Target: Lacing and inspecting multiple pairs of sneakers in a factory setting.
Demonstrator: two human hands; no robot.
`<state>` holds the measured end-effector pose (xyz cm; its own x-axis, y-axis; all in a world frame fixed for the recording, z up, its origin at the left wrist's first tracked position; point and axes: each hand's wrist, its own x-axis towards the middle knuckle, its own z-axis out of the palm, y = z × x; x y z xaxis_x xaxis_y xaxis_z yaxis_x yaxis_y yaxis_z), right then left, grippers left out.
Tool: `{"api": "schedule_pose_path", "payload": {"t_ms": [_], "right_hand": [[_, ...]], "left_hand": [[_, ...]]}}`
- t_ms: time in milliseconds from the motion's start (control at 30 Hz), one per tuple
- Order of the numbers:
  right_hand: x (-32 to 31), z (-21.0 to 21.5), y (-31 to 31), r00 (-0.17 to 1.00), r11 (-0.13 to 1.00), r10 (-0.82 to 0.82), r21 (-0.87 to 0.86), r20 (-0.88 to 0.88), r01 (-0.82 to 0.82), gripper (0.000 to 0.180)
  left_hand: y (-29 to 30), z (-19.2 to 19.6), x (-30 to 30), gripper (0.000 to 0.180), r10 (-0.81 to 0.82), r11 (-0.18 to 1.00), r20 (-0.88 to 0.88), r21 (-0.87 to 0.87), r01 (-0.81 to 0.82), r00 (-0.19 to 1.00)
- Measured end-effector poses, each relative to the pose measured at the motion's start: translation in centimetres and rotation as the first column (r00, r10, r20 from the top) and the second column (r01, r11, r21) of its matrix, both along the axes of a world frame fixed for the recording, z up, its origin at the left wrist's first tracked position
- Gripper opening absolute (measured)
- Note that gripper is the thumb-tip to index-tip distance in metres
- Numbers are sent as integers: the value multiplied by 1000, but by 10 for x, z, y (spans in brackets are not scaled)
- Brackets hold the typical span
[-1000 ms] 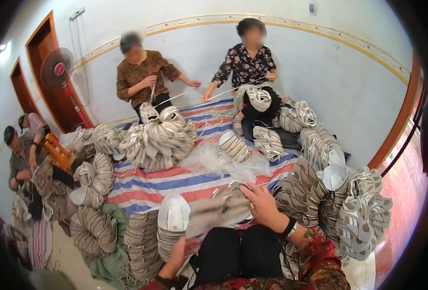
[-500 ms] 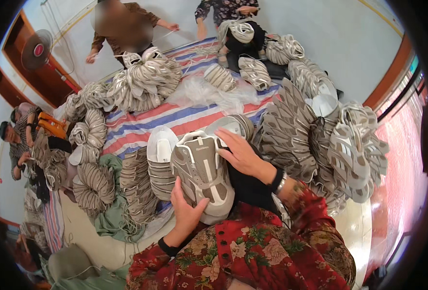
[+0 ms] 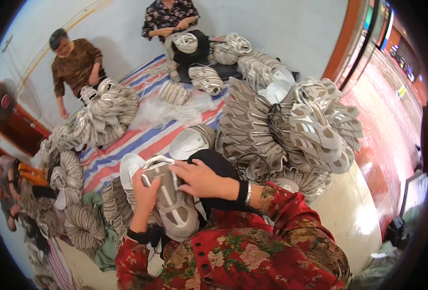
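A grey-beige shoe upper (image 3: 176,212) with white trim lies in front of me, its toe end toward my body. My left hand (image 3: 145,193) is closed on its left side near the opening, thumb on top and fingers hidden behind. From the right, my right hand (image 3: 202,180) is closed on the opposite edge of the opening, its bent fingers pressing on the upper. Just beyond are a stack of uppers with a white inner face (image 3: 131,166) and another stack with a pale inner face (image 3: 189,142).
Large bundles of nested uppers (image 3: 245,123) crowd the right side. A striped sheet (image 3: 110,159) spreads ahead, with crumpled clear plastic (image 3: 168,111) on it. Two people (image 3: 76,63) work at the far side, others at the left. Green cloth (image 3: 108,244) lies at the left.
My view has swung right. My left hand has moved from the upper's lower side up to its opening, and my right hand has shifted along the right edge. The upper is tilted differently.
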<state>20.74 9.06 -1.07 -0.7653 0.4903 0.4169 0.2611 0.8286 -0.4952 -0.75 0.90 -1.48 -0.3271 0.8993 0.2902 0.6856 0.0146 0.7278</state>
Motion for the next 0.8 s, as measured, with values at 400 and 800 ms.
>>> {"api": "schedule_pose_path", "payload": {"t_ms": [400,800], "right_hand": [[28,-14,13,986,984,-31,177,165,1,60],[234,-120,-135,867,448,-182,-745,464,494,48]], "left_hand": [[36,-16,27,50,-129,991,-12,-27,128,992],[36,3,32,41,-80,995,-309,-87,55,948]]}}
